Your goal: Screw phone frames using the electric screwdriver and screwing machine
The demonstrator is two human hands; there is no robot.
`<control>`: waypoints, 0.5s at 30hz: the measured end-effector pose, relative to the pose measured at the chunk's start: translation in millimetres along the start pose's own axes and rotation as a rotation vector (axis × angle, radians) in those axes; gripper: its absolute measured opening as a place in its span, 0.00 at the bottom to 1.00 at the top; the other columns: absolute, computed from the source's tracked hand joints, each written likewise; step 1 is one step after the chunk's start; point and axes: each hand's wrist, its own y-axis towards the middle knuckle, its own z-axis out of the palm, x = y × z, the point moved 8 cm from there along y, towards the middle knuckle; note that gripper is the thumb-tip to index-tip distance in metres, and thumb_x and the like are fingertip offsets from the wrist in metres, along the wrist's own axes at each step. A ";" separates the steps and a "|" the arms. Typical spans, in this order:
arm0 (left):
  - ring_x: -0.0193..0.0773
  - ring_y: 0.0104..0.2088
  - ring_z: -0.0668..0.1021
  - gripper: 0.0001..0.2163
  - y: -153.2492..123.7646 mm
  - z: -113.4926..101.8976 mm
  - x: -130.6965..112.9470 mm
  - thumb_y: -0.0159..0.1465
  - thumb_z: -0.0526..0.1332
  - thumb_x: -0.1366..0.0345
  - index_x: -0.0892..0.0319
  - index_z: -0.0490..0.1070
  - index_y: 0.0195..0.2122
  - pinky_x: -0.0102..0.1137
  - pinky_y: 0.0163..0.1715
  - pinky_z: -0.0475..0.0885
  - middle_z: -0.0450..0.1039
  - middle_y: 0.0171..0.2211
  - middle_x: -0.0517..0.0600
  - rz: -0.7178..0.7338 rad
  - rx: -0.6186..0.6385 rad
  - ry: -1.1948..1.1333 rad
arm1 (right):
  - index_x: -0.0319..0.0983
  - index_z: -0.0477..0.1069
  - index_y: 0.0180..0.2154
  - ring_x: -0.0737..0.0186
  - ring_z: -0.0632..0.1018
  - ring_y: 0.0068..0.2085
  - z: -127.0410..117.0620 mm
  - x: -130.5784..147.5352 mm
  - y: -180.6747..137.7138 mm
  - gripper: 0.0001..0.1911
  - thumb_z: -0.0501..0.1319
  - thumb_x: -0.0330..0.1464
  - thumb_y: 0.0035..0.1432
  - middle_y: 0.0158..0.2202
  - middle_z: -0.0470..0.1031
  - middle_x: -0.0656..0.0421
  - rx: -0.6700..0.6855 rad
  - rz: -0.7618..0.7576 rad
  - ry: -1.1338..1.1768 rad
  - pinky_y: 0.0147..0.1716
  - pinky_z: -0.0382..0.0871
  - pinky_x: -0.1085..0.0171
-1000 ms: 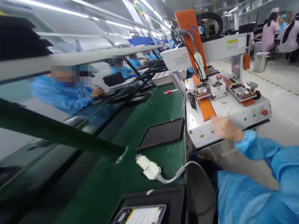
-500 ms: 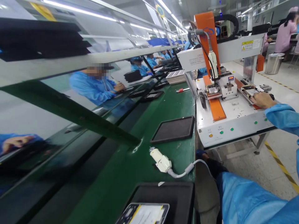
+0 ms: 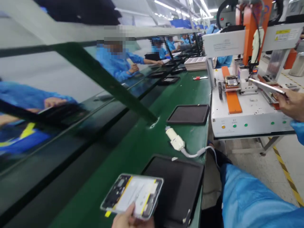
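In my left hand (image 3: pixel 130 220) at the bottom, I hold an open phone (image 3: pixel 135 196) by its near edge, thumb on top. Its white battery and yellow strips face up, and a yellow tab hangs from one corner. It is partly over a black tray (image 3: pixel 180 183) on the green bench. At the far right my right hand (image 3: pixel 293 103) grips a thin flat phone (image 3: pixel 268 87), seen nearly edge-on and tilted, raised above the white machine's (image 3: pixel 256 114) right fixture. Another open phone (image 3: pixel 231 81) rests in the machine's left fixture.
A corded white electric screwdriver (image 3: pixel 175 139) lies on the green bench (image 3: pixel 147 142) between two black trays. The farther tray (image 3: pixel 188 114) is flat. A slanted green post (image 3: pixel 106 82) crosses the left side. Co-workers in blue sit across the bench. A red-handled tool (image 3: pixel 200 78) lies farther back.
My right hand has lifted a phone off the machine's right fixture. My left hand has come into view, and the phone from the near tray is now held in it. The view has shifted.
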 end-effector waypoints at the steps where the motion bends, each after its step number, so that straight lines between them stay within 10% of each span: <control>1: 0.36 0.38 0.79 0.07 -11.4 4.1 -7.7 0.56 0.59 0.73 0.58 0.74 0.35 0.22 0.28 0.77 0.78 0.36 0.46 0.014 -0.031 -0.057 | 0.33 0.78 0.45 0.58 0.80 0.34 -3.6 34.7 -6.2 0.15 0.57 0.33 0.64 0.34 0.79 0.45 -0.052 -0.114 0.113 0.34 0.69 0.63; 10: 0.31 0.25 0.77 0.07 -35.5 -20.1 -66.7 0.57 0.55 0.70 0.60 0.71 0.34 0.20 0.19 0.71 0.77 0.30 0.46 0.276 -0.059 -0.302 | 0.34 0.72 0.47 0.57 0.76 0.54 46.7 365.3 -117.9 0.19 0.45 0.23 0.65 0.48 0.77 0.48 0.246 -0.963 1.027 0.53 0.75 0.55; 15: 0.34 0.26 0.78 0.06 -44.3 -45.4 -98.8 0.56 0.59 0.70 0.59 0.69 0.35 0.24 0.20 0.74 0.78 0.34 0.48 0.479 -0.053 -0.309 | 0.34 0.74 0.41 0.50 0.75 0.53 73.7 410.6 -154.2 0.13 0.57 0.37 0.67 0.46 0.76 0.48 0.801 -1.131 0.824 0.52 0.72 0.51</control>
